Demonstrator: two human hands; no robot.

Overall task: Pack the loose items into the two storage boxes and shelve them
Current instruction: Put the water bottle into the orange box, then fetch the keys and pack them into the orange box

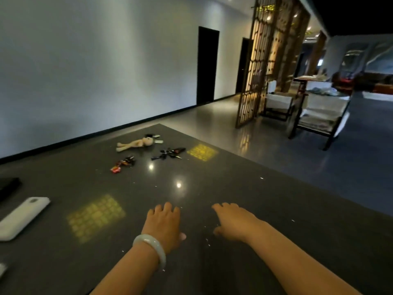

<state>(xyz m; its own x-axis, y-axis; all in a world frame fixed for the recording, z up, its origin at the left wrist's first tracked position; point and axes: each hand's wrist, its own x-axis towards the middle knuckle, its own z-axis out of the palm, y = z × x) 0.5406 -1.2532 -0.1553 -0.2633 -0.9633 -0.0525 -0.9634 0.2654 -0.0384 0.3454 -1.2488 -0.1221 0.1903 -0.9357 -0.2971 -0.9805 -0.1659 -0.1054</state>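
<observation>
Dark polished counter [234, 177]: both hands, left hand [162, 224] and right hand [236, 222], lie flat, relaxed and grasping nothing, near its front edge; plush toy [136, 143] and keys [168, 153] toward its far corner.

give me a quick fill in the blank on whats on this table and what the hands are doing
1. The plush doll lies at the table's ____ end.
2. The bangle sits on the ____ wrist.
3. Both the left hand and the right hand hold ____.
4. The white device lies near the table's ____ edge.

Missing words: far; left; nothing; left
</observation>
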